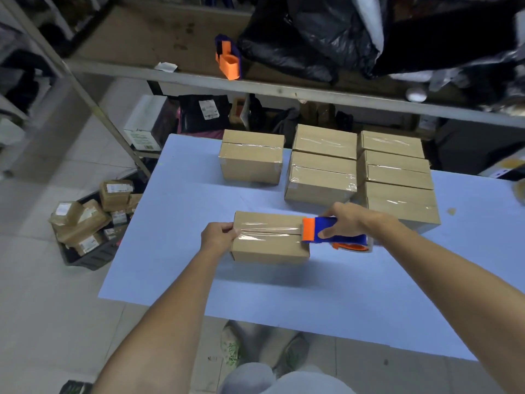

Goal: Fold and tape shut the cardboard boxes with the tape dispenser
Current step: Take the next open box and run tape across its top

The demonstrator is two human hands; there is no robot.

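Note:
A closed cardboard box (267, 248) lies on the pale blue table (284, 294), with a strip of clear tape along its top seam. My left hand (217, 236) grips the box's left end, thumb on top at the start of the tape. My right hand (355, 221) grips a blue and orange tape dispenser (326, 233), whose orange head sits at the box's right top edge. Several taped boxes (321, 177) stand in rows at the back of the table.
A second blue and orange dispenser (228, 59) stands on the metal shelf (284, 86) behind the table, next to black plastic bags (326, 32). A black crate of labelled parcels (85, 220) sits on the floor at the left. My shoes (233, 345) show below the table's near edge.

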